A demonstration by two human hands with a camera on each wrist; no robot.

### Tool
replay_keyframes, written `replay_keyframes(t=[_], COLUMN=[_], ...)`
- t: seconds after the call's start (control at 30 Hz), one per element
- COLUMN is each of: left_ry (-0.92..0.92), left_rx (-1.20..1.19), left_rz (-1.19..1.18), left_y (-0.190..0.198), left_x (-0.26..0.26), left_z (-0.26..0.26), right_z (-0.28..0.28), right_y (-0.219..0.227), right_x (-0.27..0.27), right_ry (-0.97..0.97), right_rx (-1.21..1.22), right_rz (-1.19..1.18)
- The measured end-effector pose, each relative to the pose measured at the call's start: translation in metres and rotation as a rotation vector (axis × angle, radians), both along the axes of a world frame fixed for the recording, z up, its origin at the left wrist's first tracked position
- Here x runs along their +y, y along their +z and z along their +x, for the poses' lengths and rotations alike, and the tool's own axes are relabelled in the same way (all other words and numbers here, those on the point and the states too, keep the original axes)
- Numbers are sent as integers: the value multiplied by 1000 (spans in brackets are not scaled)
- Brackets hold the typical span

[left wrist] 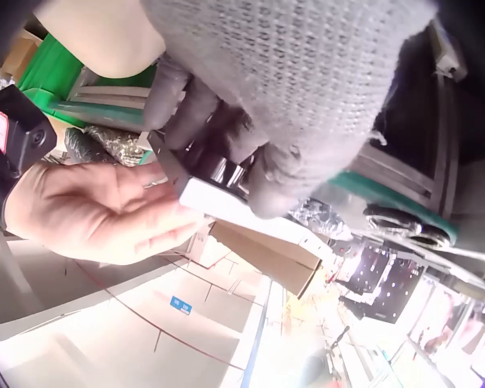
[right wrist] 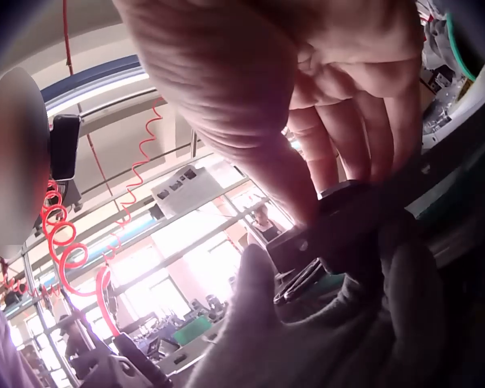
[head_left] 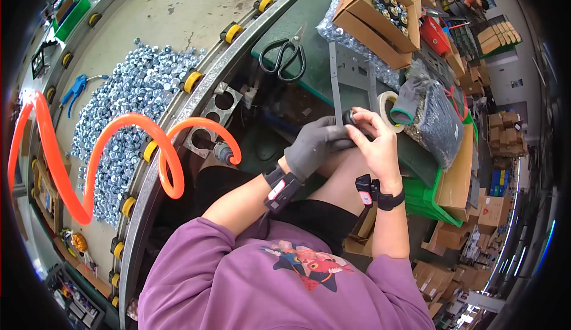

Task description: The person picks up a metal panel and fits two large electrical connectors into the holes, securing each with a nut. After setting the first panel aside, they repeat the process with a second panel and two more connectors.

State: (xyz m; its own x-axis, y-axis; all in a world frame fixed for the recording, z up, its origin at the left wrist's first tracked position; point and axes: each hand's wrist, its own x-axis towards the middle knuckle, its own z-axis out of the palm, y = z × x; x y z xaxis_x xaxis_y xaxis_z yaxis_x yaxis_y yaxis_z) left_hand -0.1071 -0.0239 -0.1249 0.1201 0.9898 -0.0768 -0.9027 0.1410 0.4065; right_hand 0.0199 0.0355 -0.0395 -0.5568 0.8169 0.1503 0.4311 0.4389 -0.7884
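Note:
A flat grey metal panel with holes and bent edges stands up from my lap, its lower end between my hands. My left hand, in a dark knitted glove, grips that lower end, with thumb and fingers on either side of the metal edge in the left wrist view. My bare right hand pinches a small black round part against the panel. Beside the gloved fingers, shiny cylindrical metal pieces show inside the bent edge. The right wrist view shows the panel edge dark.
Black-handled scissors lie on the green table. A carton of metal parts, a tape roll and a spare glove are nearby. An orange coiled hose crosses left, over a heap of small metal parts.

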Motion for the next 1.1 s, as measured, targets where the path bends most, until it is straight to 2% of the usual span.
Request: replay_keyframes(t=[0.03, 0.07, 0.13, 0.17, 0.27, 0.37, 0.47, 0.5, 0.53, 0.6, 0.63, 0.67, 0.7, 0.73, 0.77, 0.8, 0.83, 0.87, 1.0, 1.07, 1.1], left_ry=[15, 355, 99, 31, 21, -12, 25, 31, 17, 93, 24, 9, 32, 56, 94, 86, 73, 61, 57, 83, 143], left_rx=[-84, 723, -126, -191, -231, -278, -229, -240, -286, 19, -222, -218, -168, -115, 52, 56, 20, -15, 34, 132, 276], left_rz=[-44, 406, 67, -36, 29, 53, 7, -23, 25, 144, 57, 39, 2, -25, 64, 61, 4, -53, -109, -124, 25], left_y=[2, -35, -21, -7, -20, -15, -7, 3, -4, -11, -10, -8, -5, -3, 0, 3, 7, 10, 5, 5, 0], left_x=[4, 26, 26, 23, 21, 17, 18, 16, 19, 14, 15, 13, 12, 13, 11, 10, 11, 12, 11, 9, 8], left_z=[-4, 5, -11, -17, -17, -20, -18, -20, -21, -22, -23, -23, -23, -23, -21, -20, -19, -18, -10, -9, -7], right_z=[0, -4, -13, -17, -20, -19, -22, -22, -21, -20, -20, -20, -21, -21, -21, -21, -22, -22, -20, -20, -16], right_y=[-3, -6, -13, -10, -8, 2, 15, 19, 16, 21, 24, 26, 25, 26, 27, 27, 23, 21, 19, 25, 23], right_x=[6, 12, 22, 23, 25, 25, 19, 22, 26, 29, 28, 29, 29, 30, 30, 30, 30, 29, 24, 20, 22], right_ry=[3, 17, 17, 28, 99, 141, 105, 174, 232, 261, 252, 244, 218, 206, 184, 165, 113, 107, 30, -39, -20], right_rx=[6, 6, -14, -49, -100, -155, -243, -328, -285, -319, -344, -368, -326, -322, -346, -369, -409, -406, -535, -615, -507], right_rz=[6, 40, 92, 138, 282, 295, 375, 474, 540, 540, 474, 415, 310, 304, 286, 269, 406, 406, 531, 434, 390])
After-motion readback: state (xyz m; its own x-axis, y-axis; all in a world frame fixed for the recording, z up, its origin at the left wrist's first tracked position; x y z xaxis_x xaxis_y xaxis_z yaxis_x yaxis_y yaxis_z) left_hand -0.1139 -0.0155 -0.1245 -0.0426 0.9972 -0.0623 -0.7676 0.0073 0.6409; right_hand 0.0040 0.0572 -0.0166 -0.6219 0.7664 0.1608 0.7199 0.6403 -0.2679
